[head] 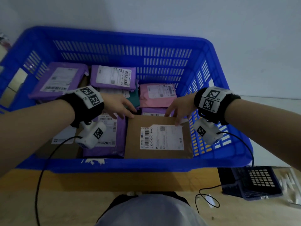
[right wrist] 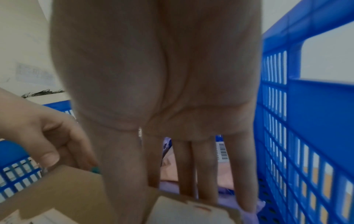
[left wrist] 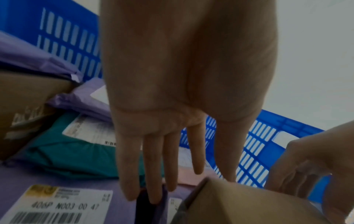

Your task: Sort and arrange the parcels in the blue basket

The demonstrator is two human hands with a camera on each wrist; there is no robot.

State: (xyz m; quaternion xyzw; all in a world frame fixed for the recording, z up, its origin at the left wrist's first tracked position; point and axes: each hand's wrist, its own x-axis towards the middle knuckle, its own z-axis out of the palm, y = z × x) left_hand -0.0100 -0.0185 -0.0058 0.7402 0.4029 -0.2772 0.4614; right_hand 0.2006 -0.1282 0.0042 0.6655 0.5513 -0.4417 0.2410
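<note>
The blue basket [head: 216,98] holds several parcels. A flat brown cardboard parcel [head: 135,137] with a white label lies at the front right. My left hand [head: 120,106] reaches its far left corner with straight fingers [left wrist: 155,174]. My right hand [head: 179,106] is at its far right edge, its fingers [right wrist: 205,174] straight down behind the edge and the thumb on top. Behind lie a pink mailer [head: 156,95], a teal mailer [head: 134,97] and purple mailers [head: 114,78]. Another purple mailer [head: 110,137] lies left of the brown parcel.
The basket's right wall [right wrist: 306,136] is close beside my right hand. A brown box [head: 61,150] fills the front left corner. The basket rests on cardboard [head: 114,181]. A dark crate [head: 254,181] stands on the floor at the right. Wrist cables hang over the front rim.
</note>
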